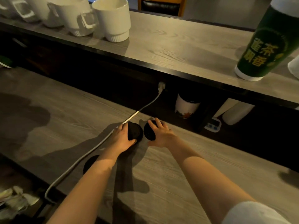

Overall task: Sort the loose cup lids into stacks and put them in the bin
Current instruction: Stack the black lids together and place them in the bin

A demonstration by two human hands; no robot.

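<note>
Centrally, two bare hands out over a grey wood-grain counter (186,180), each gripping a black cup lid. Left hand (120,138) curled round the left lid (135,130), thumb under its near edge, fingers along its far left side; lid seemingly just above or resting on the counter, cannot tell which. Right hand (161,135) clasping the right lid (149,130) from the 3 o'clock side, fingers draped over its top, thumb low at the near edge, lid tilted up on its side. Both lids just beside each other, a narrow gap between, at roughly 12 o'clock from the forearms. Third black lid (90,162) flat on the counter at 8 o'clock from the left hand, partly hidden behind the left forearm. White cable (90,152) running from a plug (161,86) at 12 o'clock, passing under the left hand, dropping off the counter's near edge at 7 o'clock. Raised upper shelf (169,46) across the top: row of white mugs (111,20) at 11 o'clock, tall green paper cup (265,44) with yellow characters at 2 o'clock. Beneath the shelf, in shadow at 1 o'clock, a white printed cup (186,107) and pale cylinders (236,112), details dim. Crumpled paper (16,199) at 8 o'clock, below the counter edge. White sleeve (252,214) at 5 o'clock.
</note>
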